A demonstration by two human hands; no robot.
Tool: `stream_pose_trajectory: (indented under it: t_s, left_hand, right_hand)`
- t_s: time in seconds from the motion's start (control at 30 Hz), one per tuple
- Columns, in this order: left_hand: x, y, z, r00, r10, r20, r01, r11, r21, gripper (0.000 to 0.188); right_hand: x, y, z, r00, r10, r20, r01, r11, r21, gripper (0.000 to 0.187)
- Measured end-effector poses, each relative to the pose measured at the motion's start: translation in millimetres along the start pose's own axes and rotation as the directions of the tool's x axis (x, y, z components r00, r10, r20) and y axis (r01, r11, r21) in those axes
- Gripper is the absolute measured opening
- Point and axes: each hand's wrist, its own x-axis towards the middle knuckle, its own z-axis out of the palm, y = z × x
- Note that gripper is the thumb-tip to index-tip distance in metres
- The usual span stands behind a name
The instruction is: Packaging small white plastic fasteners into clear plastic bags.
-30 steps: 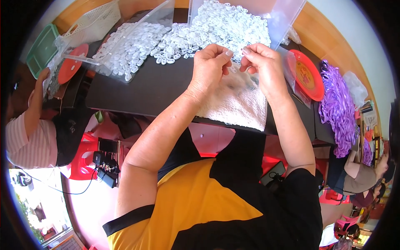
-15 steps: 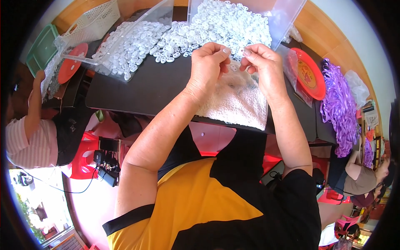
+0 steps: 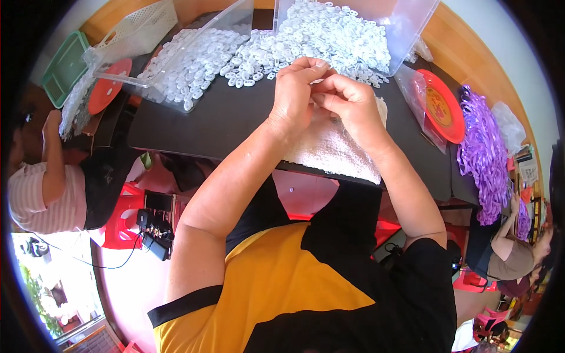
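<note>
Over a pale, fluffy cloth (image 3: 335, 152) on the dark table, both of my hands come together with fingertips nearly touching. My left hand (image 3: 294, 94) is closed in a pinch of thumb and fingers. Curled beside it, my right hand (image 3: 353, 105) has its thumb and forefinger pressed together. Whatever sits between the fingertips is too small and hidden to make out. Just beyond my hands lies a heap of small white oval plastic pieces with holes (image 3: 332, 38), spilling out of a tipped clear bin (image 3: 409, 38). More such pieces (image 3: 194, 67) fill a second clear bin at the left.
To the right are a red round plate (image 3: 442, 106), a clear plastic bag (image 3: 416, 97) and a pile of purple ribbon (image 3: 484, 150). A co-worker (image 3: 50, 188) sits at left near a green tray (image 3: 62, 73) and white basket (image 3: 135, 32).
My hands, apart at the fingertips before, have closed together, the right moving left and slightly down to meet the left. The whole view has shifted slightly.
</note>
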Motion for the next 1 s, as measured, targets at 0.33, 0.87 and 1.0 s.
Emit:
stream_pose_trajectory:
  t_s: [0.33, 0.87, 1.0]
  left_hand:
    - [-1, -1, 4, 0.998, 0.07, 0.0, -0.07, 0.997, -0.011, 0.009]
    - [-5, -1, 5, 0.993, 0.114, 0.028, -0.113, 0.993, -0.018, 0.015]
    - [-2, -4, 8, 0.99, 0.134, 0.051, -0.132, 0.991, -0.037, 0.013]
  right_hand:
    - [-2, -6, 12, 0.981, 0.119, -0.151, -0.105, 0.99, 0.097, 0.017]
    - [-5, 6, 9, 0.995, -0.032, -0.089, 0.035, 0.999, 0.03, 0.012]
    - [-8, 6, 7, 0.978, -0.188, -0.092, 0.176, 0.976, -0.128, 0.01]
